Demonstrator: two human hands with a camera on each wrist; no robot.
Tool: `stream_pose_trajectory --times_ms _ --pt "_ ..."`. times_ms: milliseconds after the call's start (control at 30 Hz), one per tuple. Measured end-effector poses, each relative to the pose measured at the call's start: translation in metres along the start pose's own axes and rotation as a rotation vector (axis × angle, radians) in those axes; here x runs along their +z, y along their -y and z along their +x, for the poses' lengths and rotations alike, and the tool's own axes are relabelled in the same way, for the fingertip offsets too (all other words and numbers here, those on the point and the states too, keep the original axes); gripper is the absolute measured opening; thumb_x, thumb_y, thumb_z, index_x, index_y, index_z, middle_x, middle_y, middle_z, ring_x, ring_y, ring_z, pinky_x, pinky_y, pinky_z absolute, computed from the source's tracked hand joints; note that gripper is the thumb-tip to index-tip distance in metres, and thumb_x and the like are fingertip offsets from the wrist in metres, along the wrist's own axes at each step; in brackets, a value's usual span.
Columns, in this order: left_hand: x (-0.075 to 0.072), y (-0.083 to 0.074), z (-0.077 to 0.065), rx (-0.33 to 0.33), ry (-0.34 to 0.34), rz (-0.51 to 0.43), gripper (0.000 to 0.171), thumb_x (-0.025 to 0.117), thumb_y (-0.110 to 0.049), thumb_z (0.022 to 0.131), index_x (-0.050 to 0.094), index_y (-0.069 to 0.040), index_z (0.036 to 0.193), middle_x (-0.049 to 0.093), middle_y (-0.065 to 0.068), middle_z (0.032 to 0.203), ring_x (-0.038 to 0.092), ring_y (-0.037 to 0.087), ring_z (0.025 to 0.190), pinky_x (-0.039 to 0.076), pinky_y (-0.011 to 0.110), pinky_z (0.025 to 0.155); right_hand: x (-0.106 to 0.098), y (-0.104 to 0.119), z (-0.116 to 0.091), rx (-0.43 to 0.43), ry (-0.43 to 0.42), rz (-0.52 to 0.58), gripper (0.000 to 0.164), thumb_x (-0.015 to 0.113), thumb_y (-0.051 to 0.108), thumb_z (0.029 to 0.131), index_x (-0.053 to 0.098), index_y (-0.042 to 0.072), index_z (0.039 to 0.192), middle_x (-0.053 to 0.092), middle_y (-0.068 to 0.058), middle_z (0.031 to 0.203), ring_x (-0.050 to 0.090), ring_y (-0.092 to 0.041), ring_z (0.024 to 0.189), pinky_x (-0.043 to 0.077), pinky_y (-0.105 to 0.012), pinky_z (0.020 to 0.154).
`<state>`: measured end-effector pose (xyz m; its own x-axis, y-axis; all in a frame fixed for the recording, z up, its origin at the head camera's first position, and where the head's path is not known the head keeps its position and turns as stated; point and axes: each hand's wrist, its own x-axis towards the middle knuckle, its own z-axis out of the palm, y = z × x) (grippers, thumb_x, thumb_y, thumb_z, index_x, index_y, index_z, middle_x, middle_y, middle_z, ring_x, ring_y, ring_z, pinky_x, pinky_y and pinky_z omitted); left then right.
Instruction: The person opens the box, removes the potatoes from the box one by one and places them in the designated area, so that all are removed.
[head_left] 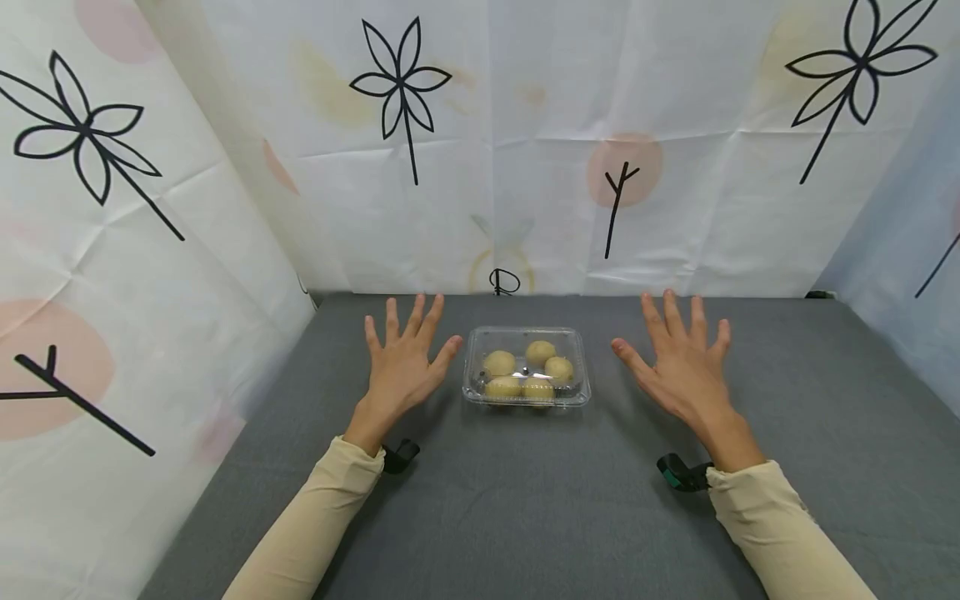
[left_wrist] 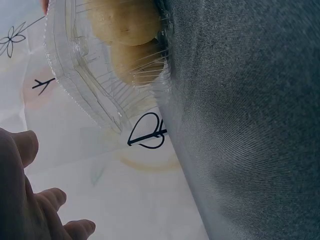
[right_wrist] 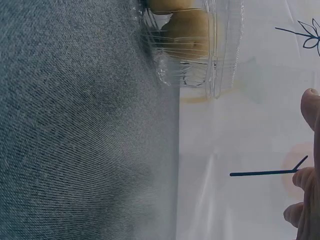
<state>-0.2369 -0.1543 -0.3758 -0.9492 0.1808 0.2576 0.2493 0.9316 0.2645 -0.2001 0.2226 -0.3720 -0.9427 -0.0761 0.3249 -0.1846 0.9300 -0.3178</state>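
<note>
A clear plastic clamshell box (head_left: 471, 367) sits in the middle of the grey tabletop, its lid closed over several yellowish potatoes (head_left: 499, 363). To its left my left hand (head_left: 402, 367) hovers with fingers spread, thumb pointing toward the box. On the other side, my right hand (head_left: 686, 375) mirrors it, fingers likewise spread and holding nothing. Both hands are apart from the box. In the left wrist view, potatoes (left_wrist: 125, 20) show through the ribbed plastic wall, with fingers (left_wrist: 50, 200) at lower left. The right wrist view shows a potato (right_wrist: 187, 32) inside the box and fingertips at the right edge.
Grey cloth (head_left: 525, 517) covers the table. A white sheet (head_left: 540, 100) printed with flowers and twigs hangs behind the table's far edge and along both sides. Dark wrist devices (head_left: 684, 473) are strapped on beside the cream sleeves (head_left: 315, 517).
</note>
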Motion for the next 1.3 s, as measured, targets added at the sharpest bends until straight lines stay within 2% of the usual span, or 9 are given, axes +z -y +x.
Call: stream_pose_trajectory --times_ms 167,400,533,700,900,1100,1300 --pt "0.001 0.000 0.000 0.007 0.030 -0.019 0.073 0.034 -0.065 0.104 0.009 -0.035 0.165 0.012 0.004 0.173 -0.009 0.042 0.158 -0.012 0.069 0.118 0.003 0.001 -0.001 -0.027 0.008 0.033 0.084 0.039 0.067 0.102 0.012 0.018 0.166 0.007 -0.022 0.171 -0.001 -0.055 0.154 -0.004 -0.079 0.111" --pt "0.006 -0.003 -0.004 0.054 0.071 -0.146 0.072 0.038 -0.061 0.105 0.009 -0.035 0.165 0.021 0.008 0.171 -0.003 0.042 0.159 -0.011 0.069 0.118 0.007 0.004 -0.001 -0.063 0.026 0.103 0.081 0.043 0.063 0.103 0.014 0.020 0.166 0.010 -0.020 0.171 0.004 -0.052 0.155 0.000 -0.075 0.113" --pt "0.011 -0.004 -0.006 0.095 0.086 -0.198 0.072 0.039 -0.062 0.104 0.008 -0.037 0.165 0.027 0.006 0.169 0.006 0.041 0.159 -0.010 0.068 0.118 0.011 0.006 -0.001 -0.091 0.058 0.149 0.079 0.045 0.058 0.104 0.014 0.021 0.166 0.013 -0.019 0.171 0.011 -0.051 0.154 0.002 -0.073 0.114" --pt "0.017 -0.005 -0.009 0.139 0.108 -0.237 0.078 0.038 -0.069 0.101 0.005 -0.037 0.165 0.034 0.005 0.166 0.019 0.042 0.157 -0.008 0.069 0.118 0.019 0.011 -0.001 -0.124 0.101 0.225 0.077 0.049 0.054 0.104 0.015 0.022 0.166 0.018 -0.018 0.170 0.017 -0.049 0.152 0.003 -0.072 0.114" --pt "0.022 -0.006 -0.013 0.181 0.168 -0.262 0.086 0.037 -0.080 0.095 0.005 -0.040 0.164 0.040 0.007 0.163 0.023 0.042 0.156 -0.009 0.070 0.118 0.029 0.016 -0.003 -0.176 0.163 0.331 0.081 0.060 0.048 0.101 0.017 0.024 0.166 0.028 -0.018 0.167 0.025 -0.049 0.150 0.009 -0.072 0.112" --pt "0.025 -0.007 -0.014 0.202 0.205 -0.248 0.093 0.055 -0.072 0.092 0.002 -0.044 0.163 0.051 0.008 0.155 0.030 0.036 0.154 -0.005 0.071 0.118 0.037 0.019 -0.005 -0.199 0.276 0.381 0.092 0.070 0.047 0.094 0.016 0.027 0.165 0.028 -0.016 0.168 0.029 -0.048 0.150 0.014 -0.072 0.112" --pt "0.029 -0.009 -0.013 0.227 0.223 -0.220 0.099 0.071 -0.064 0.086 0.014 -0.041 0.164 0.053 0.008 0.153 0.041 0.035 0.147 0.000 0.073 0.117 0.047 0.022 -0.005 -0.224 0.319 0.403 0.098 0.076 0.047 0.090 0.017 0.026 0.165 0.027 -0.012 0.169 0.034 -0.045 0.149 0.018 -0.074 0.110"
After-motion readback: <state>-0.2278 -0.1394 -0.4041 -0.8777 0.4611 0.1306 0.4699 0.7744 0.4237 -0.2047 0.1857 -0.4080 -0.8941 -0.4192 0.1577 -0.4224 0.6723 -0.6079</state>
